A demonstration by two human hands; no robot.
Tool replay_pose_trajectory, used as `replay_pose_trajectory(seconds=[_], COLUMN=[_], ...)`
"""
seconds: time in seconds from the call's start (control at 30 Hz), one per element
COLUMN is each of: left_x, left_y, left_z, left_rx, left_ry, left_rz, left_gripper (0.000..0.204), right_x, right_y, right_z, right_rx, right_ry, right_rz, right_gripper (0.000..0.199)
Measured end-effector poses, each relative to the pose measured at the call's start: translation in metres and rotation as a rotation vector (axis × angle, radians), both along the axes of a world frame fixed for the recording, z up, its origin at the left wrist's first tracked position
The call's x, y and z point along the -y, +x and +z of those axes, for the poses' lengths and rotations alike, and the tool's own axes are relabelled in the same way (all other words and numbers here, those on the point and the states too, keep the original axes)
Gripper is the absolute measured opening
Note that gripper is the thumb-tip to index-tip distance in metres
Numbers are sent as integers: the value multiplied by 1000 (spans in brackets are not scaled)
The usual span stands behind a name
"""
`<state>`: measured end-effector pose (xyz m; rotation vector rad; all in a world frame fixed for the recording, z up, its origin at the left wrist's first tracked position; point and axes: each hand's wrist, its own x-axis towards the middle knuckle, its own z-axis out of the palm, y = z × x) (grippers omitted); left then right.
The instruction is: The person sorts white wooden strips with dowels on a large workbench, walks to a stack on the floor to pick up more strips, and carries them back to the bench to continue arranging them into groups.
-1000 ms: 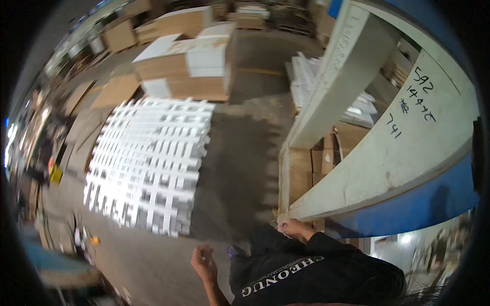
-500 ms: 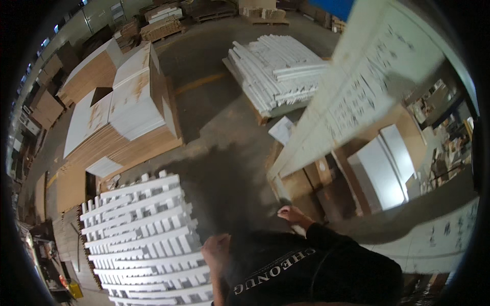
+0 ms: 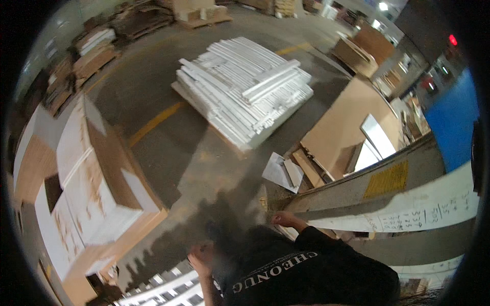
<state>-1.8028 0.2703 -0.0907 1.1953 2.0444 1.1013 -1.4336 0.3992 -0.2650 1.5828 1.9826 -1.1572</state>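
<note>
My left hand (image 3: 201, 256) hangs low in front of me, over the near edge of a stack of white strips laid crosswise (image 3: 171, 289). Motion smears its fingers, so their pose is unclear. To the right, my right hand (image 3: 285, 219) is held with its fingers curled in and nothing visible in them. Nearest to that hand is the end of a long white board (image 3: 398, 219) with handwriting on it. Whether the hand touches the board cannot be made out.
Ahead lies a pallet load of long white strips (image 3: 245, 86). Tall stacks of white-faced brown panels (image 3: 97, 204) stand at left. At right are a large brown board (image 3: 352, 122), a loose white sheet (image 3: 280, 171) and a blue panel (image 3: 454, 117). Yellow lines (image 3: 153, 125) mark the floor.
The view has swung to the right and forward. The white strip load now lies nearer the middle, and the crosswise stack has mostly left the view. Both hands stay low before my body.
</note>
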Motion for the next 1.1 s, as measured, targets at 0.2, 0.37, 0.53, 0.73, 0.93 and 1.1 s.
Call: replay_pose_trajectory(seconds=[0.2,0.37,0.53,0.73,0.93,1.1], left_x=[-232,-407,-527,-684,-871,-1050], left_y=[-52,-31,-11,-3,19,87], left_z=[17,30,22,3,-89,-149], left_rx=[-5,-25,112,14,82,-18], left_ry=[59,-47,-233,-399,-367,-299], left_rz=[-354,-470,-526,-514,-738,-922], left_gripper=[11,17,21,19,19,17], right_x=[-75,-170,-348,-536,-598,-628], right_y=[-3,7,3,-6,30,46], right_z=[45,-5,-52,21,30,-25], right_rx=[-271,-424,-333,-430,-263,6], right_ry=[28,-14,88,268,256,-42], right_rz=[-875,-1257,-1063,-881,-1169,-1189], right_gripper=[38,35,36,36,30,37])
